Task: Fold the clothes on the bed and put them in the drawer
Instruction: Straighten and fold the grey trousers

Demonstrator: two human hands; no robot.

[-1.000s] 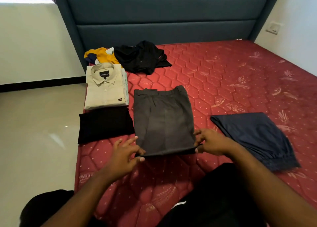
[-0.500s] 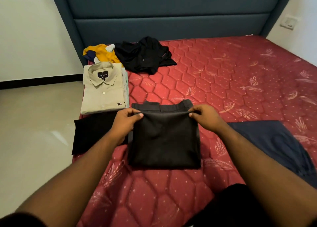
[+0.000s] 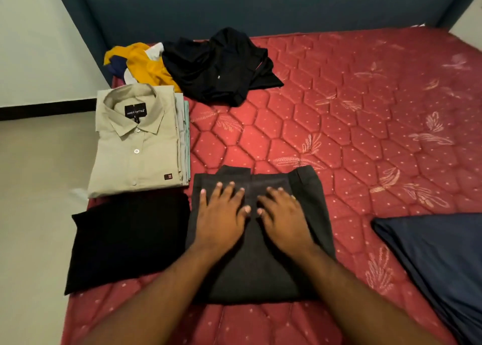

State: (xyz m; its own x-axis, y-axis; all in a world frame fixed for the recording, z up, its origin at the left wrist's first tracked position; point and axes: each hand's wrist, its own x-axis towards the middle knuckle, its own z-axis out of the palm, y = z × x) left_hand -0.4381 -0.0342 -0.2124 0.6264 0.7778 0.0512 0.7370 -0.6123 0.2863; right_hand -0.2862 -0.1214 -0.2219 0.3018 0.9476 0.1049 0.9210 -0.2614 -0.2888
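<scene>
Item 1: grey trousers (image 3: 263,261), folded to a compact block, near edge of red quilted mattress (image 3: 365,136), centre-front. Waistband end away from the person, fold end nearest. Long axis near-to-far, roughly in line w/ the forearms.

Left hand (image 3: 221,214): flat, fingers straight and spread, pressing top of trousers left of centre. Nothing gripped.
Right hand (image 3: 284,214): flat likewise, pressing right of centre, thumb tips nearly touching left thumb. Nothing gripped.

Key relation: block directly under both palms, so neither hand nearer; free side edges outboard of each hand, left edge just beside black folded garment (image 3: 125,243). Judged: smoothing step; lift likely needs hands sliding outward under side edges, long axis kept level so the fold holds.

Item 2: beige collared shirt (image 3: 135,146), folded, top of a small stack, far-left of trousers. Neck label, white on black, looks like "JUNGLE COTTON", first word uncertain. Small flag-style tab at hem, no legible text.
Item 3: black folded garment, front-left, overhanging mattress edge.
Item 4: navy garment (image 3: 438,261), right, well apart, partly out of frame.
Item 5: black crumpled garment (image 3: 221,65), unfolded, by teal headboard (image 3: 260,8).
Item 6: yellow-and-navy garment (image 3: 140,63), unfolded, touching item 5.

Drawer: not in view. Judged progress: abt midway, two unfolded pcs left, nothing stowed.
</scene>
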